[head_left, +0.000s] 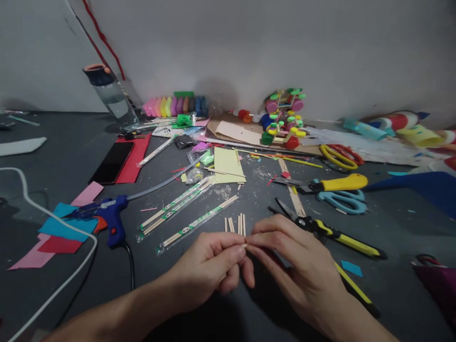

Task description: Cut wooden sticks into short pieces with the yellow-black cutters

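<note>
My left hand (217,263) and my right hand (299,266) meet at the front of the table, fingertips pinched together. Between them shows the pale end of a short wooden stick (244,245); the rest of it is covered by fingers. Just beyond my fingertips several cut wooden stick pieces (231,224) lie side by side. Wrapped pairs of chopsticks (199,223) rest to the left of these, in clear sleeves with green print. Yellow-and-black pliers (331,232) lie close to the right of my right hand.
At left are a blue glue gun (114,221) with its cord, coloured paper (67,223), a phone (112,161) and a leaning water bottle (112,97). Yellow-handled cutters (342,183) and blue scissors (344,202) lie at right. Small colourful wheeled models (285,118) stand by the wall.
</note>
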The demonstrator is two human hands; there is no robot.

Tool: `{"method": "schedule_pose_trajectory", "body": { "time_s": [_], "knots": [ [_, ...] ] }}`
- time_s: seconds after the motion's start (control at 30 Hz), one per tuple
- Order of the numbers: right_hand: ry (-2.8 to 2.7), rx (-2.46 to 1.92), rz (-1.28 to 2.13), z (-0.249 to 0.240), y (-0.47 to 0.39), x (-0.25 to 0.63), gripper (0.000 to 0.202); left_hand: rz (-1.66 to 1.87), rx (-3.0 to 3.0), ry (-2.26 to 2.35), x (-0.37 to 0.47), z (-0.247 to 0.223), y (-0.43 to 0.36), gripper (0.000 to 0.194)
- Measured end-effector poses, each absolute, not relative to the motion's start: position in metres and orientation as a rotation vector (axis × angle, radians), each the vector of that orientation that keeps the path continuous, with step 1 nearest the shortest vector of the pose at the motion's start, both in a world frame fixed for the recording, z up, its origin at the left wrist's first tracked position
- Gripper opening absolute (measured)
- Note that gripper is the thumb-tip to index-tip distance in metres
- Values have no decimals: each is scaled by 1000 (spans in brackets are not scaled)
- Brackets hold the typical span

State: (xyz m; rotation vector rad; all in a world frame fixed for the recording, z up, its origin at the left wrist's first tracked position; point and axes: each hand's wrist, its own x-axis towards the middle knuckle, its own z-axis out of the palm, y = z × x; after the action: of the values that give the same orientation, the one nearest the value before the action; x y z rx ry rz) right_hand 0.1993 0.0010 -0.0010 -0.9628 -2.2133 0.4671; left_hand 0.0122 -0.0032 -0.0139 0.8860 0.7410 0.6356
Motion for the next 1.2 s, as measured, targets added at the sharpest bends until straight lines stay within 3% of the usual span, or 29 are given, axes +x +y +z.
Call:
{"method": "schedule_pose_trajectory", "body": {
  "time_s": [0.13,0.3,0.53,0.8,0.93,1.2],
  "knots": [
    [-2126,-948,589,-9,3,199,11,641,898,862,13,-17,-3,25],
    [-2034,-939,775,-15,4,199,11,630,862,923,14,-22,0,29],
    [-1883,-1220,1169,-11,4,200,21,483,1031,995,9,-19,1,26],
    [-1959,-1022,928,-16,0,196,15,470,730,835,10,-20,6,44],
    [-2045,-958,903,-21,1,195,34,512,659,843,11,-21,8,35],
    [-2093,-999,750,-25,-1,191,37,596,623,910,11,-22,-1,29]
  ]
}}
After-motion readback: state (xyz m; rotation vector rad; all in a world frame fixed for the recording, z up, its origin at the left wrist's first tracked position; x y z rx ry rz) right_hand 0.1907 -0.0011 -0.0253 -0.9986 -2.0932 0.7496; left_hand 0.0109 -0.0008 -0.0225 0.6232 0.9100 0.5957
